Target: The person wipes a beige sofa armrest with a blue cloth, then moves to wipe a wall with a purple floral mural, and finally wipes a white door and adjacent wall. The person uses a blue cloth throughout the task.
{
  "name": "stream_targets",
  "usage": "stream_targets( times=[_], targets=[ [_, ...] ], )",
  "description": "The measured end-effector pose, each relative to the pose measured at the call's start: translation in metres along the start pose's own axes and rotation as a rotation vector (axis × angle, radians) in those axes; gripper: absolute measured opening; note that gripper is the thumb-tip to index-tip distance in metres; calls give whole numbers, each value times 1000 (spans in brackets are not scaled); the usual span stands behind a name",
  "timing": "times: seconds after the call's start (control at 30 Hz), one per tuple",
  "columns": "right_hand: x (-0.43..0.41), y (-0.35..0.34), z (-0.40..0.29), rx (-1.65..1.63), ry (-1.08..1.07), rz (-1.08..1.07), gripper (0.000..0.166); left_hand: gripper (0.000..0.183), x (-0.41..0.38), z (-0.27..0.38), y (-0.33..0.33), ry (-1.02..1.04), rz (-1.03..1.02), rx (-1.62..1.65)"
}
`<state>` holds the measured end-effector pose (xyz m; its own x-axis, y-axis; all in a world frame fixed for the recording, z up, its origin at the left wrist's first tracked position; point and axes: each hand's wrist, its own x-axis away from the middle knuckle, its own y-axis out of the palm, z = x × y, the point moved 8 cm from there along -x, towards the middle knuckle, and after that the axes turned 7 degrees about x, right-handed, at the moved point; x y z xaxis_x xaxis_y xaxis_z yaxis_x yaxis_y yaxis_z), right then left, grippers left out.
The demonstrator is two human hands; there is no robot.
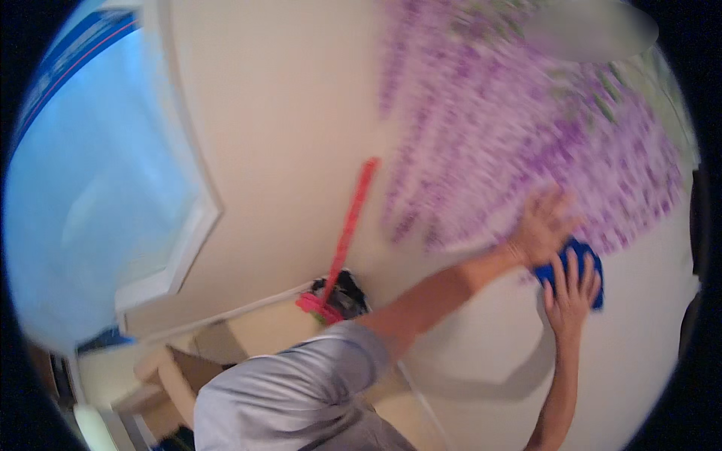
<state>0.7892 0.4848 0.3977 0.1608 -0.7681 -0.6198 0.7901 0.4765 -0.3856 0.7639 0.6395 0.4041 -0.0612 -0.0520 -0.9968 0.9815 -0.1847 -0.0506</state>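
A wall with a purple wisteria-like flower picture (468, 141) fills the right half of the head view. My left hand (544, 225) lies with fingers spread against the lower part of the flowers and holds nothing. Just below and right of it, my right hand (572, 290) presses a folded blue cloth (597, 282) to the wall, near the picture's lower edge. The fingers lie over the cloth and hide part of it. The picture is blurred.
A red-handled broom or similar tool (351, 225) leans against the wall beside a black bag or bin (350, 290). A white-framed window (197, 237) is at the left. Cardboard boxes (220, 344) stand on the floor at the lower left.
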Motion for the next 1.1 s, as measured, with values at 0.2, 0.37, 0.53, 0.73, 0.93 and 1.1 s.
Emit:
stream_targets(
  times=[0.2, 0.37, 0.53, 0.73, 0.93, 1.1],
  targets=[
    [12, -8, 7, -25, 23, -88, 63, 54, 0, 4, -2, 61, 16, -24],
    [25, -14, 13, 49, 38, -96, 60, 58, -7, -13, -20, 13, -52, -14],
    [77, -12, 48, 81, 72, -71, 58, 60, -5, -11, -5, 27, -5, -37],
    [80, -19, 62, 61, 40, -100, 59, 56, 1, -13, 2, -17, -30, -72],
    [27, -57, 120, 114, 108, -4, 60, 59, 1, -10, -2, 4, 13, -76],
    [0, -81, 153, 164, 247, 137, 59, 55, -1, -5, -3, 15, -16, -99]
  ],
)
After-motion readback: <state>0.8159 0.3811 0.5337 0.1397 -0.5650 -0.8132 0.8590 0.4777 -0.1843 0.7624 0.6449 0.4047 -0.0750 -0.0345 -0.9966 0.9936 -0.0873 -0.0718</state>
